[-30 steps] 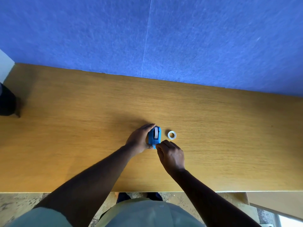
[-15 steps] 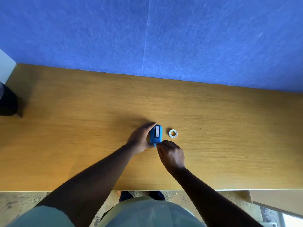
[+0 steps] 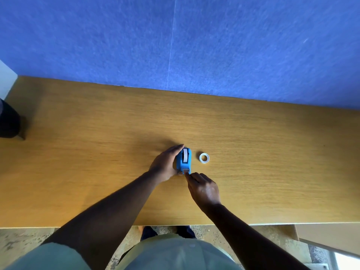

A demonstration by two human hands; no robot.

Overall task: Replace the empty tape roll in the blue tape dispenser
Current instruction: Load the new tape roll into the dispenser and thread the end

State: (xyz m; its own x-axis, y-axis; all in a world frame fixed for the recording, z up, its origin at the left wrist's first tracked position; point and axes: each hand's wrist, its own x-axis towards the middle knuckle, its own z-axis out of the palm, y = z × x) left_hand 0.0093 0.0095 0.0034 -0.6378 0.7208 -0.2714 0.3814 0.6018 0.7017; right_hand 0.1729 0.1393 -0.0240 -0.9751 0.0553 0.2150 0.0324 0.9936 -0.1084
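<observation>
The blue tape dispenser [image 3: 184, 160] stands on the wooden desk [image 3: 97, 152] near its middle, with a white roll showing in its top slot. My left hand [image 3: 165, 164] wraps around the dispenser's left side and holds it. My right hand [image 3: 203, 189] is at the dispenser's near end, its fingertips pinched at the cutter; whether it grips tape there cannot be made out. A small white ring, a tape roll or core [image 3: 204, 158], lies flat on the desk just right of the dispenser.
A blue felt partition [image 3: 194, 45] rises behind the desk. A dark object [image 3: 8, 121] sits at the desk's far left edge. A beige surface [image 3: 329, 237] lies low at the right, beyond the desk's near edge.
My right hand's fingertips have shifted slightly back from the dispenser's near end, so the cutter now shows. My left hand keeps its hold.
</observation>
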